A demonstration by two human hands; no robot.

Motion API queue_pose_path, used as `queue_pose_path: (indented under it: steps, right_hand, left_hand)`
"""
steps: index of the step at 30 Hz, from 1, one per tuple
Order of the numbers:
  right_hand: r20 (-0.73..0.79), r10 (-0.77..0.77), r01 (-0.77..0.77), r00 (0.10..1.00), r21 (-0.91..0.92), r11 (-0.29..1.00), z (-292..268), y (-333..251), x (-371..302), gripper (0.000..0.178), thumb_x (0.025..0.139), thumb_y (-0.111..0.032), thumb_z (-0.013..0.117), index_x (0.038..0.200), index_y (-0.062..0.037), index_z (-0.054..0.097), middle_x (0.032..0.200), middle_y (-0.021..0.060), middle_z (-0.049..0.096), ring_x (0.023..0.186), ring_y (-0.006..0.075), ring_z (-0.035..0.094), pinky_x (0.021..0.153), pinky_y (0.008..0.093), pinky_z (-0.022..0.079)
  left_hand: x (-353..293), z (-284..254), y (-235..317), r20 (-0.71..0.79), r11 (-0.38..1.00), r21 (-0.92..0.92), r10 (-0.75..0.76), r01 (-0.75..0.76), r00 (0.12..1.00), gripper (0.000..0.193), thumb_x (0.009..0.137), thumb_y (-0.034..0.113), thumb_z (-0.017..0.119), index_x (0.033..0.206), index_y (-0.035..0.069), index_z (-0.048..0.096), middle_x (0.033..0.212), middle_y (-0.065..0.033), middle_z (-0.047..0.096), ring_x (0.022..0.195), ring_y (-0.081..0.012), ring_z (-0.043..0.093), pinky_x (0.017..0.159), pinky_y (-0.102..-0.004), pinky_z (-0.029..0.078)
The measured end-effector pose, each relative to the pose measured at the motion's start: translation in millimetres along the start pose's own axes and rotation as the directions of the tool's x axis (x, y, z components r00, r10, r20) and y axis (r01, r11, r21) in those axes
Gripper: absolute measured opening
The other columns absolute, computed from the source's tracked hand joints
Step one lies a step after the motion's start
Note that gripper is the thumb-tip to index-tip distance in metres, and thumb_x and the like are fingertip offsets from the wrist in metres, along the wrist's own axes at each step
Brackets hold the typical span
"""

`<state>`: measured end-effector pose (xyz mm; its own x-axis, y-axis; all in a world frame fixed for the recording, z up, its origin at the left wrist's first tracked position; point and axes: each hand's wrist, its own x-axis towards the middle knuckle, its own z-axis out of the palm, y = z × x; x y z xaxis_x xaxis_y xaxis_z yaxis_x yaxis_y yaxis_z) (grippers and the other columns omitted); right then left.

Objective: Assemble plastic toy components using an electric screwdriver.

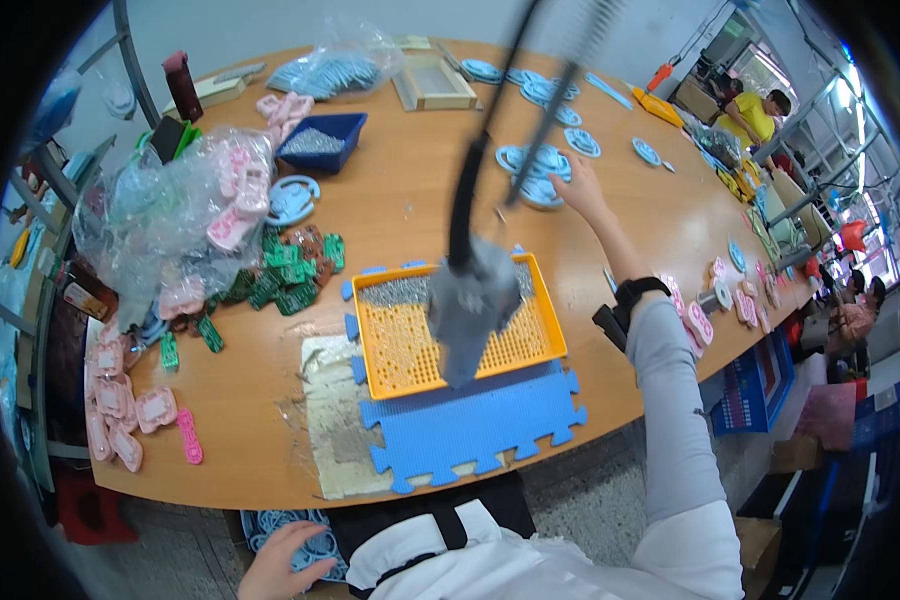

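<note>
My right hand (582, 188) reaches far across the table to a stack of light-blue round plastic parts (533, 160). Its thumb and fingers look apart at the stack's right edge, and no part is seen lifted. Low at the table's front edge, my left hand (288, 565) has thumb and fingers spread, beside a box of light-blue plastic rings (315, 545). It holds nothing that I can see. Between the hands, a yellow perforated tray (395, 345) with small metal screws (395, 291) lies partly on a blue foam mat (480, 425). A blurred grey hanging tool (470, 310) covers its middle.
Plastic bags (185, 190), green parts (290, 270) and pale pink parts (115, 395) crowd the left side. Behind them stands a dark blue bin of screws (325, 140). More pink parts (698, 325) line the right edge. A person in yellow (755, 115) is at the far right.
</note>
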<state>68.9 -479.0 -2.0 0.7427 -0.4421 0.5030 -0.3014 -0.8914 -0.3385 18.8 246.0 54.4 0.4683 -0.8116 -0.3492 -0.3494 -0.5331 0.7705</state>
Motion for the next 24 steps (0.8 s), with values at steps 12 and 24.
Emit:
queue_pose_path:
  steps: [12, 24]
  right_hand:
    - [0.236, -0.125, 0.072, 0.964, 0.222, 0.972, 46, -85, -33, 0.065, 0.091, -0.040, 0.056, 0.146, -0.0134, 0.034, 0.140, 0.0276, 0.042, 0.128, 0.0439, 0.042, 0.107, 0.0507, 0.033]
    - [-0.077, 0.030, -0.061, 0.997, -0.434, 0.899, 45, 30, -6, 0.069, 0.079, -0.051, 0.069, 0.126, -0.0046, 0.050, 0.125, 0.0276, 0.045, 0.111, 0.0455, 0.048, 0.087, 0.0528, 0.044]
  left_hand:
    - [33, -12, 31, 0.126, 0.996, -0.090, 0.040, -0.029, 0.991, 0.053, 0.082, 0.021, 0.073, 0.127, 0.003, 0.054, 0.123, -0.0191, 0.057, 0.116, -0.0324, 0.054, 0.099, -0.0378, 0.042]
    - [57, -22, 33, -0.010, 0.968, -0.232, -0.103, 0.098, 0.995, 0.036, 0.084, 0.016, 0.071, 0.115, 0.000, 0.062, 0.103, -0.0138, 0.067, 0.094, -0.0240, 0.064, 0.084, -0.0326, 0.050]
